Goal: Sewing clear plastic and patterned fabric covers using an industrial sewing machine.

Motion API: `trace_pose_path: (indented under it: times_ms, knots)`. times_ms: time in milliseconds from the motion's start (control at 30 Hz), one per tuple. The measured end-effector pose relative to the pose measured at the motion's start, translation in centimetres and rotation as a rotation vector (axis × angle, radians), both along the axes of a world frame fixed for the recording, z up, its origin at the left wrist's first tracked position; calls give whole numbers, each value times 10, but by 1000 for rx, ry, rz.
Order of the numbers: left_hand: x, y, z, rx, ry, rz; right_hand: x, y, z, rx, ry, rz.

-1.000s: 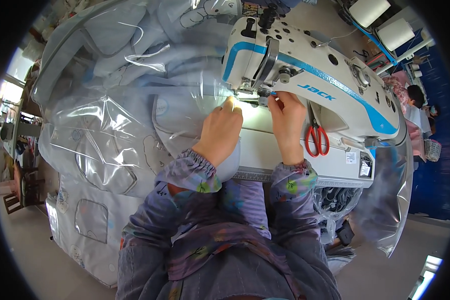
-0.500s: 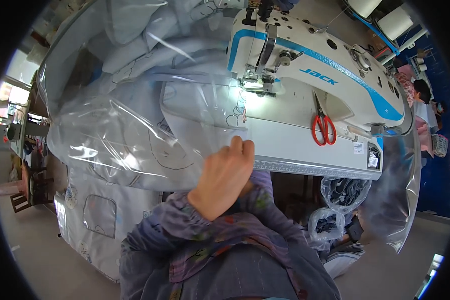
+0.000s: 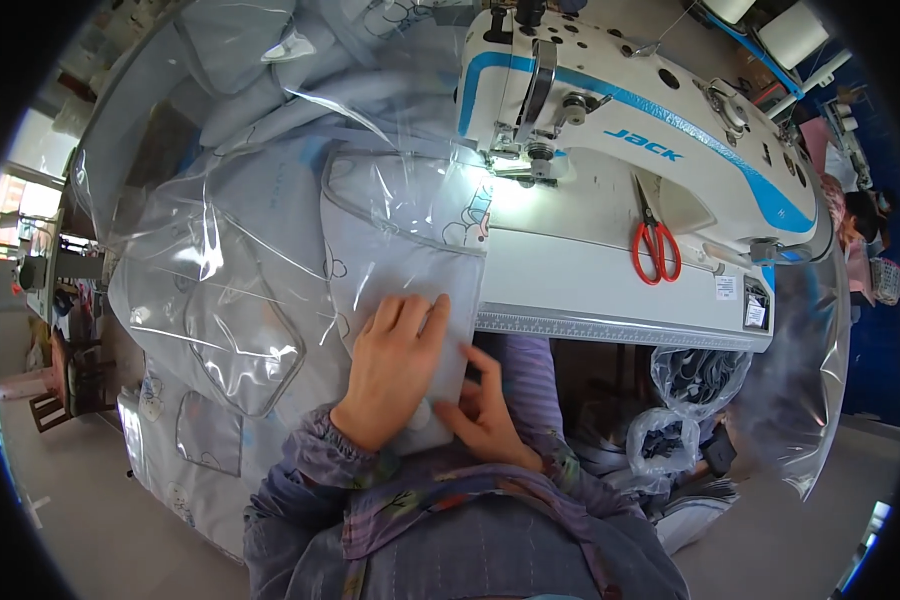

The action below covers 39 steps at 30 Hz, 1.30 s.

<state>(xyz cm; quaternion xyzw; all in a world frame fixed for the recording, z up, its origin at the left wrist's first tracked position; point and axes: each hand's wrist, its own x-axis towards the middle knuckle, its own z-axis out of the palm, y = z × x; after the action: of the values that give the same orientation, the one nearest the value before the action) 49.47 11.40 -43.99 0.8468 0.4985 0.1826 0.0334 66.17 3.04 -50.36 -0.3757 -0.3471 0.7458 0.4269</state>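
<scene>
A pale grey fabric piece (image 3: 395, 270) with line drawings and a clear plastic panel (image 3: 395, 190) lies left of the sewing machine (image 3: 610, 130), its upper right corner close to the presser foot (image 3: 525, 175). My left hand (image 3: 395, 370) rests flat on the fabric with its fingers stretched out. At the fabric's right edge, my right hand (image 3: 490, 415) has its thumb on top and its other fingers curled by the edge; the fingertips are partly hidden. A small whitish disc (image 3: 420, 415) shows between my hands.
Red-handled scissors (image 3: 656, 250) lie on the machine bed (image 3: 590, 280). Clear plastic sheeting and grey fabric (image 3: 220, 270) heap up on the left. Bags of dark scraps (image 3: 700, 380) hang below the bed at right. White thread cones (image 3: 792, 40) stand at the back right.
My left hand has opened from a pinch, moved left and down, and flattened on the fabric. My right hand has come out from behind it to the fabric's edge. The fabric extends nearer to me.
</scene>
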Motion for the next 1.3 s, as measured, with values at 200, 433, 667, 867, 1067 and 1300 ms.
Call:
trace_pose_path:
  times_ms: [200,433,667,867,1067,1300]
  knots:
    - [21,0,2,-52,71,31,14,6,9,-85,15,62]
    - [35,27,-15,-21,93,41,15,19,5,3,58,-5]
    - [43,61,-14,46,109,45,9,37,4,34,-45,19]
    - [45,93,-32,158,145,24,1,58,-12,40,-26,-40]
    - [31,98,-13,80,39,-53,0,77,7,287,-244,-90]
    - [-114,16,-5,153,223,406,44,75,45,436,-779,-170]
